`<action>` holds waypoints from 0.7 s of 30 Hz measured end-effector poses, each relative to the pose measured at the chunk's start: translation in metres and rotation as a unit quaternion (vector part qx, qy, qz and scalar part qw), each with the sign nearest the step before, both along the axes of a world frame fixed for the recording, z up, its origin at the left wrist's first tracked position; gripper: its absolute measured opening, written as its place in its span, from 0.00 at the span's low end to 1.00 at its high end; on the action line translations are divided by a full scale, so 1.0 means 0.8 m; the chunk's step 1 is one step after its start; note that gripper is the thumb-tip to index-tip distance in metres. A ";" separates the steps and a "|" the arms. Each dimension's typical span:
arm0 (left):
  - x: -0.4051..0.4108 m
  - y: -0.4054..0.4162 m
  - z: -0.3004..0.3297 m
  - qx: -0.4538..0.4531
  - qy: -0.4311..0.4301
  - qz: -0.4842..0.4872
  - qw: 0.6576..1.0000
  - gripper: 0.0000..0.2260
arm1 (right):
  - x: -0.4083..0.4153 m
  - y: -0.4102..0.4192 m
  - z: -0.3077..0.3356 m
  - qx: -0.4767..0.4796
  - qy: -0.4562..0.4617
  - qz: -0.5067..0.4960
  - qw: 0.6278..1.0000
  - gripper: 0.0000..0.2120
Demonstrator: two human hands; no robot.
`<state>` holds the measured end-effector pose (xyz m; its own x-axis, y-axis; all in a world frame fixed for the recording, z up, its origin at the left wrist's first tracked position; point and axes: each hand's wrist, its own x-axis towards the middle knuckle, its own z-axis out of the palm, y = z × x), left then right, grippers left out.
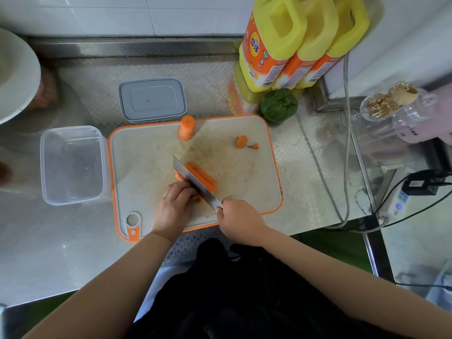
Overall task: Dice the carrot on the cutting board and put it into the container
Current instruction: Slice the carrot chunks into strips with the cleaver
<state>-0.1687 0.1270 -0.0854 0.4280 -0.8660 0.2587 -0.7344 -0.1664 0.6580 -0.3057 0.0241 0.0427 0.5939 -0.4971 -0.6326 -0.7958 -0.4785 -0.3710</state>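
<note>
Long carrot slices (204, 178) lie stacked in the middle of the orange-rimmed cutting board (151, 152). My left hand (175, 206) holds the near end of the carrot with curled fingers. My right hand (238, 221) grips the handle of a cleaver (193, 182), whose blade stands lengthwise in the carrot. An upright carrot chunk (186, 127) stands at the board's far edge. A cut carrot end and a tip (244, 142) lie at the far right of the board. A clear container (72, 165) with nothing in it sits left of the board.
The container's grey lid (152, 100) lies behind the board. Yellow bottles (293, 40) and a green pepper (278, 106) stand at the back right. A glass jar (391, 104), cables and a power strip (403, 196) are on the right. A white bowl (14, 74) is far left.
</note>
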 end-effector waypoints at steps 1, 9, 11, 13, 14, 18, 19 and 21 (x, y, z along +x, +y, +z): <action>0.000 0.000 0.001 0.000 0.000 0.000 1.000 0.07 | 0.001 -0.001 -0.001 0.000 0.003 0.002 1.000 0.11; -0.001 0.000 0.005 0.003 0.017 0.015 1.000 0.10 | 0.002 -0.010 -0.004 0.011 0.014 0.020 1.000 0.12; -0.001 0.000 0.005 0.002 0.018 0.015 1.000 0.09 | 0.002 -0.008 -0.005 0.005 0.013 0.019 1.000 0.13; 0.000 0.000 0.004 0.004 0.020 0.014 1.000 0.09 | 0.003 -0.007 -0.008 0.001 0.013 0.018 1.000 0.14; 0.000 0.000 0.004 0.003 0.020 0.014 1.000 0.09 | 0.003 -0.006 -0.009 0.001 0.012 0.017 1.000 0.14; -0.001 -0.001 0.006 -0.010 0.019 0.015 1.000 0.09 | 0.005 -0.003 -0.010 -0.009 0.007 0.015 1.000 0.14; -0.001 -0.001 0.006 -0.015 0.019 0.016 1.000 0.09 | 0.006 -0.002 -0.010 -0.012 0.006 0.016 1.000 0.14; -0.001 -0.001 0.005 -0.023 0.016 0.015 0.999 0.08 | 0.010 -0.001 -0.011 -0.013 0.004 0.018 1.000 0.14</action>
<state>-0.1696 0.1259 -0.0814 0.4626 -0.8398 0.2842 -0.7075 -0.1566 0.6891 -0.2978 0.0235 0.0342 0.6075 -0.4920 -0.6236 -0.7801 -0.5172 -0.3520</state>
